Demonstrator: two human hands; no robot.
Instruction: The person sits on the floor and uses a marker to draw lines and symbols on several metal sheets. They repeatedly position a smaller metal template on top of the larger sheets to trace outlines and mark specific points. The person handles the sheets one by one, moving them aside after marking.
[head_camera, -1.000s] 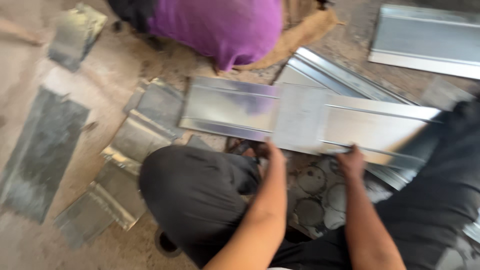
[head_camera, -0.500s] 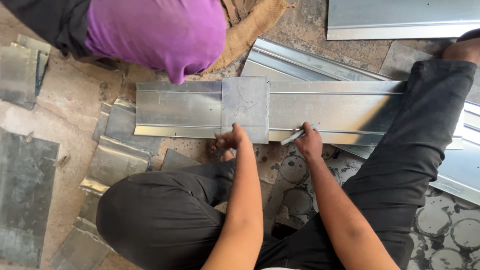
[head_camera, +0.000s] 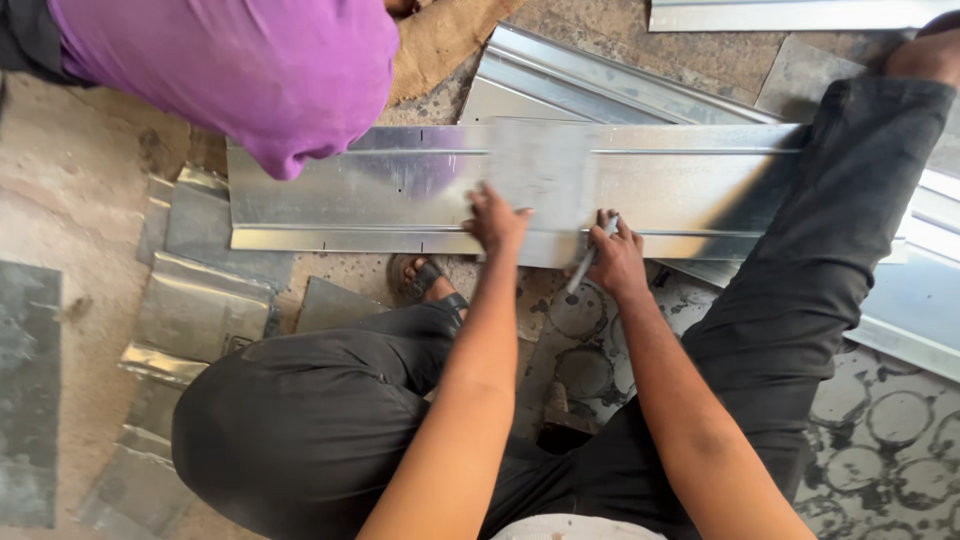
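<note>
Seen from above: long metal sheet (head_camera: 400, 185) lying flat on the floor. Left hand (head_camera: 495, 220) pressing on its near edge, fingers together. Just beside, right hand (head_camera: 615, 258) pinching a thin metal tool (head_camera: 592, 255) against the same edge.

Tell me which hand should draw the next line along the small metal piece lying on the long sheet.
Right, most likely. The right hand already grips the thin marking tool beside the small metal piece, while the left hand lies flat on that piece, pinning it to the long sheet.
</note>
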